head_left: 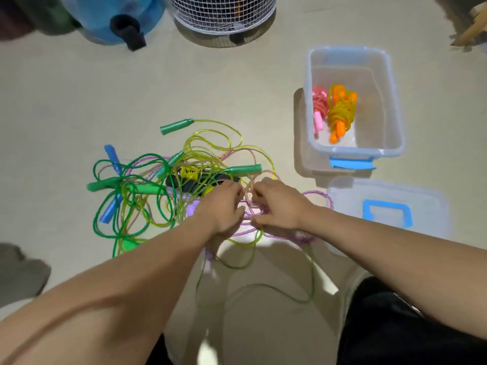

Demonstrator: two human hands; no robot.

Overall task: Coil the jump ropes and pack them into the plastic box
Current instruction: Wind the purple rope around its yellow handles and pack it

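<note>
Clear plastic box (395, 106) with blue latches stands open on the floor, beyond and to the right of the fingers, well apart from them. It contains 2 coiled jump ropes lying side by side: a pink rope (319, 106) against the left wall and an orange-handled rope (342, 111) with yellow cord just right of it. Box lid (427, 206), clear with a blue handle, lies flat on the floor just right of the right hand.

Left hand (224, 209) and right hand (276, 206) meet knuckle to knuckle over the near-right edge of the loose rope pile (158, 185). Fingers of both hands are curled inward and pinch strands of a purple rope (320, 194); its cord loops out to the right of the right hand and passes below both hands. A pale peach cord arcs just above the fingertips; whether a finger holds it cannot be told.

Left of the fingers, the pile holds tangled green, yellow-green and purple cords with green handles (243, 169) and blue handles (112, 158). A thin green cord trails from below the hands toward the person.

A wire basket (224, 14) and a blue container (113, 17) stand far beyond the hands.
</note>
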